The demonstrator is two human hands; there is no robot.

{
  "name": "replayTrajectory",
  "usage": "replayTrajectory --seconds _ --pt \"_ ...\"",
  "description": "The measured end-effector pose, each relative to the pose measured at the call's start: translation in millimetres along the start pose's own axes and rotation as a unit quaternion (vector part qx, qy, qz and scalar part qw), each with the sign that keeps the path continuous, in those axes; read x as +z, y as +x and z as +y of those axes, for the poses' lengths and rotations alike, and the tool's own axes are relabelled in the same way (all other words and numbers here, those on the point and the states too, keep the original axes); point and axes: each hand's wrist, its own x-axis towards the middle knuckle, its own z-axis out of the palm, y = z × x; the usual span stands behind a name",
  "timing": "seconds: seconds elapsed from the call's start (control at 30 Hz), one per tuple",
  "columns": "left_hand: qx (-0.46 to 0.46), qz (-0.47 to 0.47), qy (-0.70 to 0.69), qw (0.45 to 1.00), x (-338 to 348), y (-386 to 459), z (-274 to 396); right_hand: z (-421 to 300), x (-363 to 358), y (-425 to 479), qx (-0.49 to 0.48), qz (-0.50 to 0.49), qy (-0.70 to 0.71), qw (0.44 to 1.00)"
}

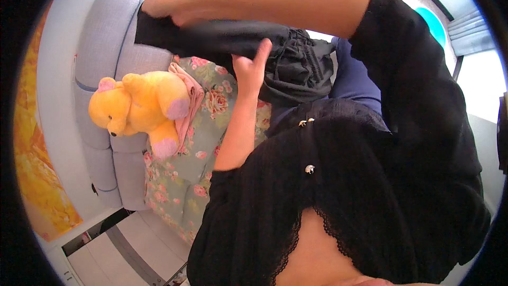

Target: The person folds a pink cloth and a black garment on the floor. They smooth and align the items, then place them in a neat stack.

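A black garment with a gathered, elastic-looking waist (pixel 303 59) stretches across the upper middle of the view, in front of my lap. My right hand (pixel 162 4) reaches across from the right and grips the garment's far left end, its fingers partly hidden by my wrist. Lower down, my left hand (pixel 252 63) holds the near edge near the middle. Its thumb shows on top; the other fingers are hidden under the fabric. Just left of the garment, a folded pink cloth (pixel 193 95) lies partly beneath a yellow plush bear (pixel 147 91).
A green floral bedsheet (pixel 198 147) covers the bed, with a grey padded headboard (pixel 105 35) along the left. My blue-trousered legs (pixel 355 77) are under the garment's right side. A pale cabinet (pixel 131 246) stands at lower left. A turquoise round object (pixel 432 24) is at upper right.
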Motion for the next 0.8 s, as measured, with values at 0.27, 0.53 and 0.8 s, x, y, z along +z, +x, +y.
replayTrajectory --seconds 0.27,0.53,0.8 --pt "-0.330 -0.031 -0.612 0.718 -24 39 9 73 -105 -24 -0.186 -0.005 -0.286 0.940" --pt "-0.377 0.028 -0.557 0.740 -48 3 -10 171 -107 -204 0.085 -0.078 0.097 0.989" --pt "-0.410 0.036 -0.552 0.725 -32 -19 -15 180 -73 -233 0.102 -0.011 0.212 0.972"
